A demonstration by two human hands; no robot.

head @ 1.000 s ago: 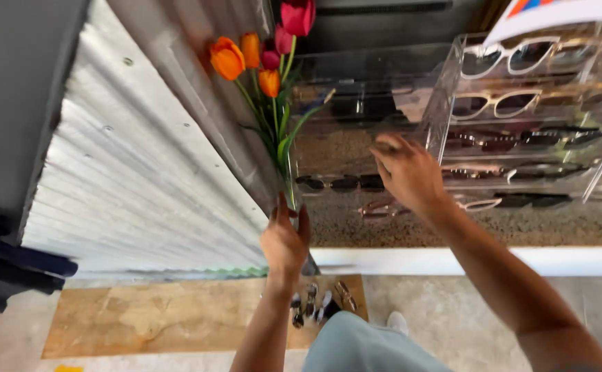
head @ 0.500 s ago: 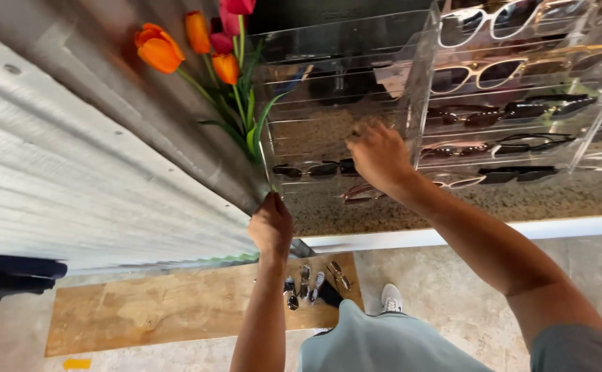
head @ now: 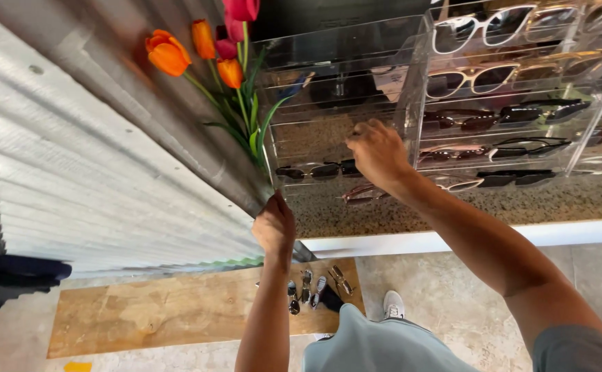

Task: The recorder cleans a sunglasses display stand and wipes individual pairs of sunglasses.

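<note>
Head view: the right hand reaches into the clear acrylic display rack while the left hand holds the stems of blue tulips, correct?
Not quite. In the head view the tulips are orange and pink, not blue. The right hand does reach into the clear acrylic display rack, and the left hand holds the stems.

Orange and pink tulips (head: 208, 52) stand beside corrugated metal sheeting (head: 87, 179).

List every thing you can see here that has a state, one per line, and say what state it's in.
left hand: closed on the lower left corner of the clear display case
right hand: reaching into a case shelf, fingers curled
clear display case: upright on the speckled counter, open-fronted
tulips: upright beside the case, in bloom
sunglasses on shelves: laid in rows
sunglasses on floor board: lying loose
</note>
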